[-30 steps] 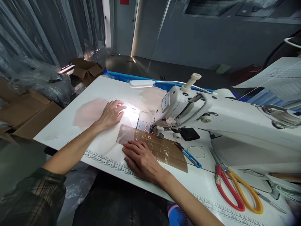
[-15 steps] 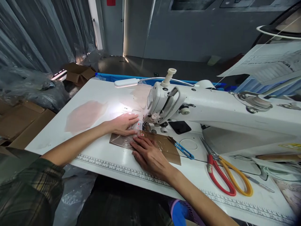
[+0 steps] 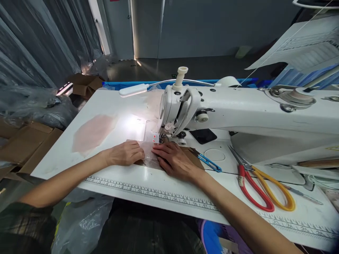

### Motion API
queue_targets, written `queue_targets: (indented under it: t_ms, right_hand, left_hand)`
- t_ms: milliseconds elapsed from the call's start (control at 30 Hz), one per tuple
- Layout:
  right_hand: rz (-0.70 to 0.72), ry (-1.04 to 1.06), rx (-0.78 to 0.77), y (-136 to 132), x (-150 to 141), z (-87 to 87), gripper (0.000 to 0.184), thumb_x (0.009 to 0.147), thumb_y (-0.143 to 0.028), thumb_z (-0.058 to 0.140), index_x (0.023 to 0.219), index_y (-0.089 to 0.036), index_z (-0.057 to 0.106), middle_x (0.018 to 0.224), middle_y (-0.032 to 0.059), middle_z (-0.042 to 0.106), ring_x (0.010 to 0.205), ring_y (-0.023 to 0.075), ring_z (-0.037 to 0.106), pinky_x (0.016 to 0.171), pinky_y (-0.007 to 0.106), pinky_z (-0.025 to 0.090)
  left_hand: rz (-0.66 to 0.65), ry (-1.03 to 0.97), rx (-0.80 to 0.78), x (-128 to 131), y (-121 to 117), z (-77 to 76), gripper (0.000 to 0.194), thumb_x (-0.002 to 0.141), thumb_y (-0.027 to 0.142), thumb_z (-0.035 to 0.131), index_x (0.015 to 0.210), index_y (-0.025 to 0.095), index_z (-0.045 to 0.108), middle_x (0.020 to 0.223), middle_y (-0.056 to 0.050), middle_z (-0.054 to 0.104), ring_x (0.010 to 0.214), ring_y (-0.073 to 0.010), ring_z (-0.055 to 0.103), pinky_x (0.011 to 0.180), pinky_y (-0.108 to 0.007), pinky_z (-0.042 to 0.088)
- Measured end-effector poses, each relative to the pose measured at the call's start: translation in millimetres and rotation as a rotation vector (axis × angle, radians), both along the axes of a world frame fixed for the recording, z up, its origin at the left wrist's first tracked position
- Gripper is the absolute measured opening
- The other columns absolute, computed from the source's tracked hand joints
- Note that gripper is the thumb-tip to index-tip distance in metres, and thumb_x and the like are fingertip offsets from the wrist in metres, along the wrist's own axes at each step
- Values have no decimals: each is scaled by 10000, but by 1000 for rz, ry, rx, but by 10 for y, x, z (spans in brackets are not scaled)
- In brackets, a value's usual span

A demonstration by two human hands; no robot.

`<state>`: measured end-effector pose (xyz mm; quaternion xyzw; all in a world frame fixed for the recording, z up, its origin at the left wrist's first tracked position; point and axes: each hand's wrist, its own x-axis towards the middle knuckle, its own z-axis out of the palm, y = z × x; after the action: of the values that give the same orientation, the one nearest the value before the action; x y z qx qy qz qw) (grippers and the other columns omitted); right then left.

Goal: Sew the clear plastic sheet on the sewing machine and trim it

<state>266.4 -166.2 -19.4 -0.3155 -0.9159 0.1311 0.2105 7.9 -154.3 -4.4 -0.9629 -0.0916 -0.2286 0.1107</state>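
Two bare hands, no gloves, no rings or watch visible. Left hand (image 3: pixel 127 153) and right hand (image 3: pixel 174 161) both uncovered, with short, unpainted nails as far as can be told. Both forearms bare up from the wrists. The left arm ends in a rolled or pushed-up sleeve (image 3: pixel 25 225) near the elbow: plaid fabric, dark green and brown with thin lighter lines, loose and rumpled, partly in shadow. The right arm runs bare to the frame's bottom edge with no sleeve in view. No bracelets, straps or markings visible on either wrist.
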Motion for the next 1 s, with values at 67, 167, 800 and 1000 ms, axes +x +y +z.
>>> queue_targets:
  t_ms: [67,167,800,1000]
  right_hand:
    - [-21,-7,18,-12,-46,-45,331,952,-243,456,1219,-223,650,1238,77,667,1163,285,567,993,539,461]
    - [-64,30,31,-35,-69,-99,313,952,-231,455,1197,-216,649,1204,86,674,1141,273,577,981,520,462]
    - [-181,248,-89,-29,0,-113,320,906,-170,399,1133,-223,618,1113,94,667,1032,228,616,924,447,519]
    - [111,71,-94,-121,-4,-13,376,835,-154,481,1147,-233,675,1184,58,677,1193,273,508,999,528,419]
  left_hand:
    - [-43,-23,74,90,7,-43,176,957,101,472,820,130,578,639,-7,597,561,-129,512,591,-270,459]
    - [-99,-15,43,178,-49,-25,273,981,341,512,862,115,609,619,-3,558,560,-145,498,588,-298,460]
    - [-33,-142,281,213,-243,-66,104,923,230,626,846,162,643,808,-7,741,552,-77,628,466,-194,473]
    - [-139,-162,11,232,-352,-27,510,901,608,542,917,117,678,688,-32,705,467,-104,574,406,-225,407]
